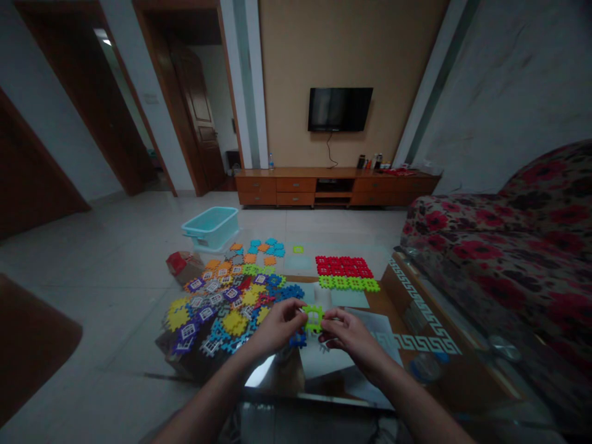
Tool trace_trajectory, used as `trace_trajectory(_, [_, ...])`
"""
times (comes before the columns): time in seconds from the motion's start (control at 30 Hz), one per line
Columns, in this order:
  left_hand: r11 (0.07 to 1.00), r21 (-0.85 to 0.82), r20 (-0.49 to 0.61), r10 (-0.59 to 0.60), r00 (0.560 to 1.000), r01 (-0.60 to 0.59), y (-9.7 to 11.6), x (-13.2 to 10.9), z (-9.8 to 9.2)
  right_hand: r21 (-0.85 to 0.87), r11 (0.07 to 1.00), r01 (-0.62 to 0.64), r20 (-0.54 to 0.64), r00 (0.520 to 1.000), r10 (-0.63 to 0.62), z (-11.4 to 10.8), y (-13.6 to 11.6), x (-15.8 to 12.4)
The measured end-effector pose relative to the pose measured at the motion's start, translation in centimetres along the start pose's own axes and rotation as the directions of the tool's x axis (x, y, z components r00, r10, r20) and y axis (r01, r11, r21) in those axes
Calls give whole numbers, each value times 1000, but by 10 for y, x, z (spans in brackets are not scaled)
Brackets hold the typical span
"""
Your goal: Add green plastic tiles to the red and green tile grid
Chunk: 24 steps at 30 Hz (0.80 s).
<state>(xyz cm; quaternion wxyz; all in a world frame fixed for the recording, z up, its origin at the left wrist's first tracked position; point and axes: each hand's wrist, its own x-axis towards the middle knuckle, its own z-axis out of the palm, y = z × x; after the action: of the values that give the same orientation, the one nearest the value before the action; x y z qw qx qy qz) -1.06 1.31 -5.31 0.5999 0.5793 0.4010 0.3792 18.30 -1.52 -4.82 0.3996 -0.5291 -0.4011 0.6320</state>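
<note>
Both my hands meet over a glass-topped table [416, 320] and pinch the same green interlocking tile [313, 317]. My left hand [277, 325] grips its left edge and my right hand [346, 333] grips its right edge, fingers curled. Left of my hands lies a heap of loose tiles [222, 299] in yellow, purple, blue, orange and white. A blue tile [298, 339] lies just under my hands. Further back, joined red tiles [343, 266] form a flat mat with a row of green tiles [349, 283] along its near edge.
A light blue plastic tub [211, 227] stands on the tiled floor beyond the table, with a small cardboard box [184, 265] near it. A floral sofa [509, 246] fills the right side. A wooden TV cabinet [333, 187] and wall TV [340, 108] are at the far wall.
</note>
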Motion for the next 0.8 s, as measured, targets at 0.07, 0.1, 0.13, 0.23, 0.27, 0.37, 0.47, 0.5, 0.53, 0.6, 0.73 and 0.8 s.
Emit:
trace_trajectory(0.07, [1000, 30, 26, 2, 1000, -3, 3, -2, -1, -15, 1000, 3, 22, 1000, -3, 2, 0, -1])
trace_trajectory(0.1, [999, 47, 43, 2, 999, -4, 5, -3, 0, -24, 1000, 9, 33, 999, -8, 3, 0, -2])
trace_trajectory(0.13, [998, 63, 60, 3, 998, -7, 7, -5, 0, -34, 999, 16, 47, 999, -15, 4, 1, -2])
trace_trajectory(0.23, [993, 118, 90, 8, 996, -19, 10, -7, 0, -64, 997, 46, 89, 995, -40, 6, 5, 1])
trace_trajectory(0.27, [990, 135, 91, 15, 996, -27, 10, -7, -1, -71, 996, 53, 99, 994, -46, 6, 7, 2])
trace_trajectory(0.37, [979, 189, 56, 60, 997, -70, 4, 2, -12, -90, 994, 53, 105, 993, -44, 6, 11, 6])
trace_trajectory(0.47, [919, 380, -88, 153, 984, -108, -6, 18, -36, -105, 993, 50, 91, 995, -40, 6, 13, 7])
trace_trajectory(0.5, [860, 502, -147, 194, 970, -95, -10, 24, -47, -107, 993, 48, 86, 995, -39, 6, 13, 7])
trace_trajectory(0.53, [775, 631, -218, 236, 947, -48, -14, 29, -58, -107, 993, 47, 81, 996, -38, 6, 12, 8])
trace_trajectory(0.6, [716, 698, -308, 265, 914, 27, -22, 39, -81, -109, 993, 39, 69, 997, -32, 4, 12, 8])
trace_trajectory(0.73, [600, 782, -410, 294, 863, 167, -36, 51, -120, -140, 990, 20, 19, 1000, -18, -3, 12, 12])
trace_trajectory(0.8, [539, 807, -448, 290, 846, 242, -43, 55, -132, -161, 987, 12, -14, 1000, -14, -7, 11, 15])
